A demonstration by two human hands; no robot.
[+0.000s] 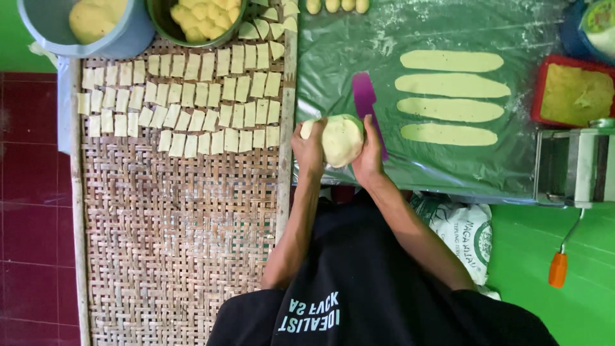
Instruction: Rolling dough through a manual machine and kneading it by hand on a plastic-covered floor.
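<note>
A round pale lump of dough (pixel 341 141) sits between both my hands at the near edge of the plastic-covered table (pixel 435 166). My left hand (pixel 309 148) cups its left side and my right hand (pixel 369 156) presses its right side. A green rim shows just behind the dough. A purple flat scraper (pixel 366 97) lies on the plastic right behind my right hand. Several long flat dough strips (pixel 450 84) lie to the right on the plastic.
A woven bamboo tray (pixel 179 230) at the left carries rows of small cut dough squares (pixel 192 106). A grey bucket (pixel 128 32) and a green bowl (pixel 160 22) of dough stand behind it. A red tray (pixel 541 90) and a hand-cranked roller machine (pixel 576 166) are at the right.
</note>
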